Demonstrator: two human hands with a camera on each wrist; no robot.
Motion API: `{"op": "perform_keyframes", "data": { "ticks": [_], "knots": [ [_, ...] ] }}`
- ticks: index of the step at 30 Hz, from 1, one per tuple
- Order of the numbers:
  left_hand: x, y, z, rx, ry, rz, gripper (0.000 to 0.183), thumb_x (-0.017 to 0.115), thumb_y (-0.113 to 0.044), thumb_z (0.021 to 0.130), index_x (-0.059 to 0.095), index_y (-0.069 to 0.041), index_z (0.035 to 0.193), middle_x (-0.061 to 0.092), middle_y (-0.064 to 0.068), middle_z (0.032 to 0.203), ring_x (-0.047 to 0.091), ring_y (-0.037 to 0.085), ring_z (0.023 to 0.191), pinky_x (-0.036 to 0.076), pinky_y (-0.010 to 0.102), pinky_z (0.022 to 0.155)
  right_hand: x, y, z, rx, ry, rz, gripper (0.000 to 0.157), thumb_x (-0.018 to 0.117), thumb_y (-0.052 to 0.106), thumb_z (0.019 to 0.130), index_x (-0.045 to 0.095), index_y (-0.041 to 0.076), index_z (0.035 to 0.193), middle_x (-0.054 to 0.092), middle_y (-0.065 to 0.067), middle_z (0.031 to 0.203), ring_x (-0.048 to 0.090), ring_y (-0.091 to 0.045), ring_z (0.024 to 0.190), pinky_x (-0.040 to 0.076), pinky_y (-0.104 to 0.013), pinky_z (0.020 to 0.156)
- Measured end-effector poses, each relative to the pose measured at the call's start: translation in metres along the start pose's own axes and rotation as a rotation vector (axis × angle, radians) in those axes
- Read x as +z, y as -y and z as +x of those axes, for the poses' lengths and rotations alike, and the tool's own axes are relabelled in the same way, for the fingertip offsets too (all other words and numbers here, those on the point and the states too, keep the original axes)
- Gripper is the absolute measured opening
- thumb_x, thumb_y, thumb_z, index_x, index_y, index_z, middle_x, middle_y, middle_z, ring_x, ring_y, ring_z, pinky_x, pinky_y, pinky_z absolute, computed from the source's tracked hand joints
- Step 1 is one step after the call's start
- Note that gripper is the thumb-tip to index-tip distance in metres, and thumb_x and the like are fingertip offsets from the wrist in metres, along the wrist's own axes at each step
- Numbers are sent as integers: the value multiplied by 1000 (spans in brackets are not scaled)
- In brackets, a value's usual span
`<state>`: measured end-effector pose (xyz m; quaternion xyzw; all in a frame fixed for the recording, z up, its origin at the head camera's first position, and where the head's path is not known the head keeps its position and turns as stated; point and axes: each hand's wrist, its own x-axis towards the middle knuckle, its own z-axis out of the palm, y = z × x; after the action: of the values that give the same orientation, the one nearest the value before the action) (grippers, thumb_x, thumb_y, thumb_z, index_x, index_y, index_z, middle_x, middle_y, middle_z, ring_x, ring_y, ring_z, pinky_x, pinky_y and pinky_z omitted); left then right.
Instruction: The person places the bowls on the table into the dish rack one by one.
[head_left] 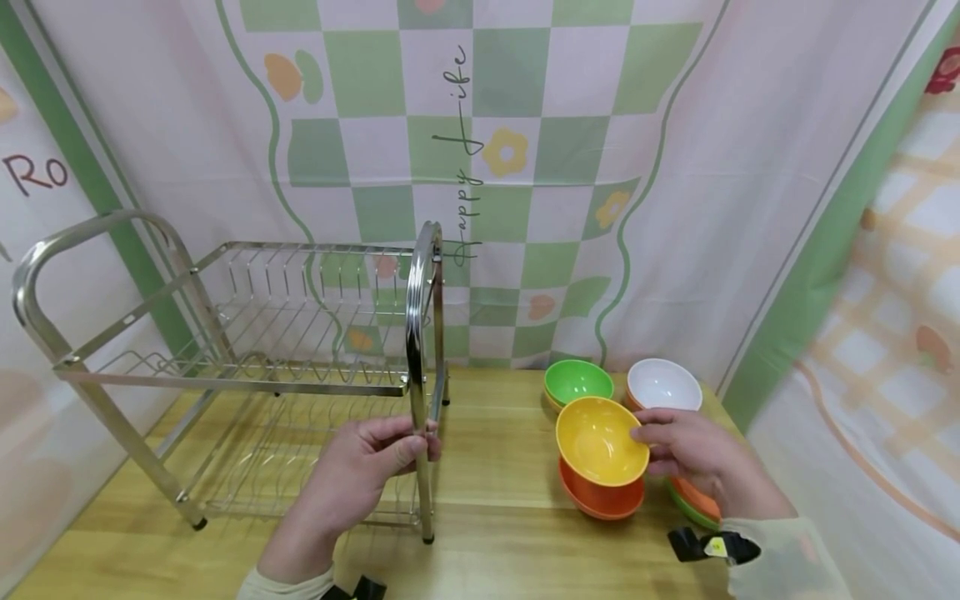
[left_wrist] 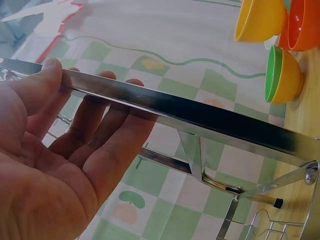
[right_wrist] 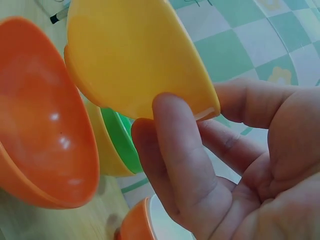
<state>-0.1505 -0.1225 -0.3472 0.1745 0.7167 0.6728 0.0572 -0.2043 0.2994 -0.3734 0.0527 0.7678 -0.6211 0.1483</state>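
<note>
My left hand (head_left: 367, 467) grips the right front post of a silver metal dish rack (head_left: 247, 385), thumb on the near side and fingers behind, as the left wrist view also shows. A yellow bowl (head_left: 600, 442) is pinched at its right rim by my right hand (head_left: 693, 450). It is tilted toward me and overlaps an orange bowl (head_left: 603, 500) below it in the head view. In the right wrist view, the fingers (right_wrist: 175, 135) lie against the outside of the yellow bowl (right_wrist: 130, 55), apart from the orange bowl (right_wrist: 45, 115).
Behind the yellow bowl sits a green bowl (head_left: 577, 381) nested in a yellow one. A white bowl (head_left: 666, 383) rests in an orange one at the back right. Orange and green bowls (head_left: 697, 500) lie partly under my right hand. A patterned curtain (head_left: 510, 208) hangs behind the wooden table (head_left: 495, 533).
</note>
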Motion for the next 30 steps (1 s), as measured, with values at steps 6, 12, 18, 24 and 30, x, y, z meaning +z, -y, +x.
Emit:
{"op": "perform_keyframes", "data": {
  "ticks": [6,12,18,24,30],
  "knots": [
    [1,-1,-1,-7,-19,35,25,65,-21,97,73,-4,114,73,10,102,68,26,103,54,36,91,4,1,-6,-5,-15,-2,46,65,7,95,48,-13,132,69,-14,97,69,-27,80,60,-40,69],
    [3,-3,-3,-3,-44,68,23,66,-21,97,74,-7,113,73,10,102,68,24,102,55,33,89,11,3,-13,-3,-20,7,48,65,9,95,47,-13,134,68,-14,100,68,-29,82,60,-41,72],
    [5,-5,-4,-11,-61,69,22,66,-19,97,74,-7,113,73,12,102,68,23,101,55,34,89,16,3,-18,-26,13,36,45,66,9,95,50,-11,132,69,-14,100,68,-28,85,60,-42,71],
    [6,-5,-5,-6,-70,89,22,66,-19,96,74,-8,114,74,6,100,68,23,100,55,35,89,19,4,-23,-61,79,48,42,66,10,95,51,-11,129,69,-14,100,69,-28,86,60,-42,73],
    [8,-5,-7,6,-90,141,22,66,-22,97,74,-11,114,74,2,99,68,19,100,55,30,88,24,3,-29,-86,140,65,41,64,9,96,50,-12,128,68,-15,100,69,-30,86,59,-46,75]
  ]
}}
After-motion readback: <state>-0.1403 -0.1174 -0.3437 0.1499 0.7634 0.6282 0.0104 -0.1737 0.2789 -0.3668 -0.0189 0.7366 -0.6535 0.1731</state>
